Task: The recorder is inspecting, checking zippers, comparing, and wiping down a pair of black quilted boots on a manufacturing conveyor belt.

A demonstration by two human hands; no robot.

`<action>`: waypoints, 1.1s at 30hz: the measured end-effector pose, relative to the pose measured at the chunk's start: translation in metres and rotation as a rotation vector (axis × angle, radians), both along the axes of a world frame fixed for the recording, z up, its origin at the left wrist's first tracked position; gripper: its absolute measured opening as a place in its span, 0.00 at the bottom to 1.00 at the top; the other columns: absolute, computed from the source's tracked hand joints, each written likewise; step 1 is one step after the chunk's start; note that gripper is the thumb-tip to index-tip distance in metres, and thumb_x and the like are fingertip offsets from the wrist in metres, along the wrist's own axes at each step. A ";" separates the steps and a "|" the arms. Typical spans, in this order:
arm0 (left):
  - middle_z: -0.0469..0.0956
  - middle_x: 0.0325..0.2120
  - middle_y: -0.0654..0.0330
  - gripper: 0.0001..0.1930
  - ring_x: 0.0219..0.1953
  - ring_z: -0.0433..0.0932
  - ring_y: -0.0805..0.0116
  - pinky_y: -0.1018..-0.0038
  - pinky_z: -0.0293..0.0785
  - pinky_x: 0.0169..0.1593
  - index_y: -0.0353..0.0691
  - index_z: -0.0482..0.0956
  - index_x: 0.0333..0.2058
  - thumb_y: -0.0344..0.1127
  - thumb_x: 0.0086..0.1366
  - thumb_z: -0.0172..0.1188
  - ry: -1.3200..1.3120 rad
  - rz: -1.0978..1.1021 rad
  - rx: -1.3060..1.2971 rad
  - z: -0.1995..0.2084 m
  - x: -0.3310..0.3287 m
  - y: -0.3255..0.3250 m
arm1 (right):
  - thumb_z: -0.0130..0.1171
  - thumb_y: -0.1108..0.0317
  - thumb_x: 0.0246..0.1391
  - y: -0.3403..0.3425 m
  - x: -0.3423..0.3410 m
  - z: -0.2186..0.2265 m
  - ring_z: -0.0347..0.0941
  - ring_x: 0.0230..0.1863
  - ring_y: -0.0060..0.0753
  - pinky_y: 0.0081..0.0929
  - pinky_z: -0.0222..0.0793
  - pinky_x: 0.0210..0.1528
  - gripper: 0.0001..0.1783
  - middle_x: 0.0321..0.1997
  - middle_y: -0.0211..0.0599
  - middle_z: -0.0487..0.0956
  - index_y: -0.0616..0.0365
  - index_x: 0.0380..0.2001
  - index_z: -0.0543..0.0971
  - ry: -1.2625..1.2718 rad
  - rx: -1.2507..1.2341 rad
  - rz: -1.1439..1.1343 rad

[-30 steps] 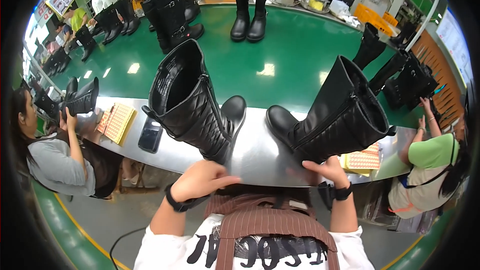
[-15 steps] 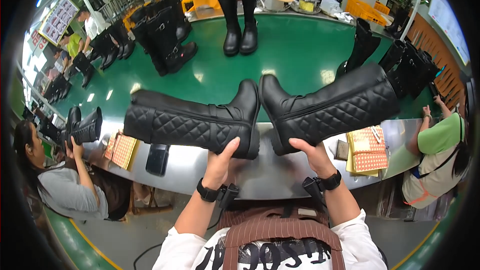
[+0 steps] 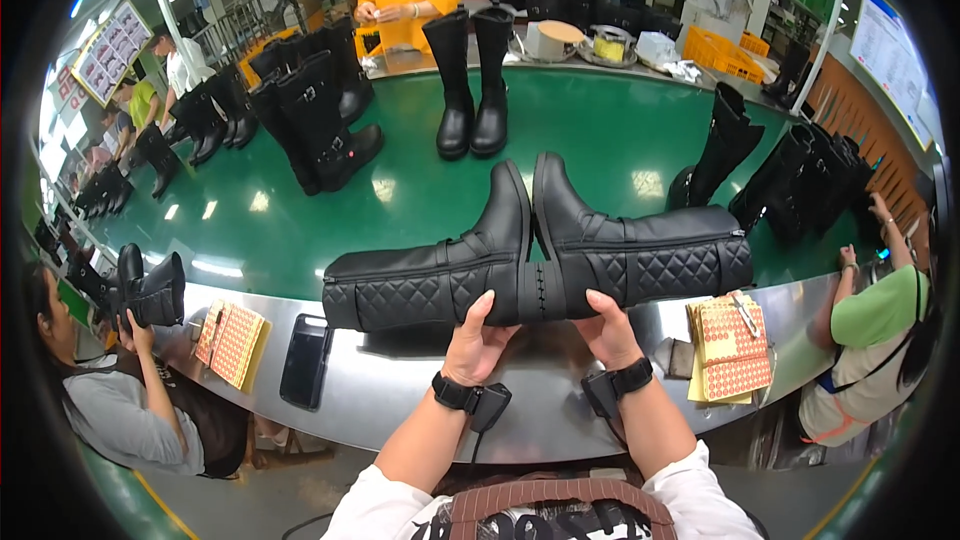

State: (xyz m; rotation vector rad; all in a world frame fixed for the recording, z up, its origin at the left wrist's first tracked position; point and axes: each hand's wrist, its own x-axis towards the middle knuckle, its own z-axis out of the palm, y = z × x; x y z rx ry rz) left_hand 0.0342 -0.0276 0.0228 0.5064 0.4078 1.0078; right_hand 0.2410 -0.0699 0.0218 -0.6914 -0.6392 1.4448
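Observation:
My left hand (image 3: 482, 342) grips one tall black boot (image 3: 420, 278) under its heel, the thumb pressed on the quilted side. The matching boot (image 3: 650, 260) is held the same way by my right hand (image 3: 607, 328). Both lie on their sides in the air above the table's near edge, shafts pointing outward and toes pointing away from me. Their heels and soles face each other in the middle, close together or touching. Quilted panels, straps and a long zip show on each shaft. The fingers under the boots are mostly hidden.
Several black boots stand on the green tabletop (image 3: 400, 210), including an upright pair (image 3: 472, 90) straight ahead. On the metal edge lie a black phone-like device (image 3: 306, 360) and sheets of round stickers (image 3: 232, 342), with another sticker stack (image 3: 730, 355) at right. Co-workers stand left, right and across.
The two boots have come closer together, their soles now nearly meeting, and their shafts have swung to lie more level. My hands have moved inward and my view has shifted.

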 end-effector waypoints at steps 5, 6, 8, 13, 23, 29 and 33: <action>0.76 0.52 0.57 0.23 0.55 0.73 0.63 0.62 0.65 0.63 0.37 0.71 0.55 0.43 0.66 0.57 -0.038 -0.029 0.028 0.004 -0.001 0.003 | 0.56 0.64 0.53 -0.003 -0.001 0.009 0.71 0.58 0.39 0.41 0.62 0.64 0.26 0.55 0.42 0.77 0.65 0.54 0.73 0.088 -0.036 0.064; 0.76 0.52 0.57 0.23 0.55 0.73 0.63 0.62 0.65 0.63 0.37 0.71 0.55 0.43 0.66 0.57 -0.041 -0.026 0.034 0.003 -0.002 0.005 | 0.56 0.66 0.53 -0.003 0.000 0.009 0.72 0.57 0.39 0.39 0.65 0.62 0.24 0.54 0.42 0.77 0.65 0.53 0.73 0.128 -0.058 0.103; 0.75 0.53 0.56 0.21 0.56 0.72 0.63 0.62 0.64 0.63 0.35 0.72 0.54 0.39 0.66 0.56 0.022 -0.013 0.108 0.000 -0.003 0.007 | 0.56 0.67 0.53 -0.007 0.004 0.009 0.72 0.57 0.39 0.39 0.65 0.61 0.24 0.55 0.41 0.76 0.63 0.54 0.73 0.072 -0.056 0.128; 0.75 0.51 0.57 0.18 0.57 0.70 0.66 0.65 0.65 0.62 0.35 0.71 0.55 0.31 0.67 0.52 0.173 0.049 0.245 -0.017 -0.011 0.003 | 0.61 0.81 0.42 -0.012 0.010 -0.004 0.68 0.61 0.34 0.34 0.58 0.66 0.34 0.58 0.37 0.74 0.60 0.57 0.71 -0.286 0.178 0.017; 0.71 0.57 0.57 0.29 0.57 0.71 0.64 0.65 0.66 0.62 0.41 0.65 0.61 0.53 0.70 0.48 0.203 -0.107 -0.030 0.024 0.002 -0.013 | 0.57 0.60 0.58 -0.014 0.019 -0.003 0.67 0.61 0.32 0.31 0.62 0.64 0.30 0.61 0.37 0.72 0.58 0.62 0.67 -0.071 -0.159 0.019; 0.70 0.59 0.57 0.35 0.59 0.69 0.62 0.62 0.64 0.64 0.42 0.62 0.64 0.61 0.67 0.48 -0.033 -0.207 0.124 -0.020 -0.010 0.001 | 0.43 0.47 0.66 -0.018 0.022 -0.011 0.66 0.63 0.33 0.33 0.60 0.66 0.31 0.63 0.37 0.71 0.58 0.63 0.64 -0.095 0.092 0.162; 0.69 0.60 0.57 0.35 0.60 0.68 0.61 0.63 0.62 0.64 0.40 0.61 0.64 0.61 0.69 0.46 0.069 -0.183 0.046 -0.010 -0.007 0.002 | 0.43 0.48 0.67 -0.014 0.028 -0.016 0.69 0.60 0.34 0.34 0.63 0.64 0.30 0.62 0.40 0.71 0.60 0.62 0.66 -0.115 -0.058 0.071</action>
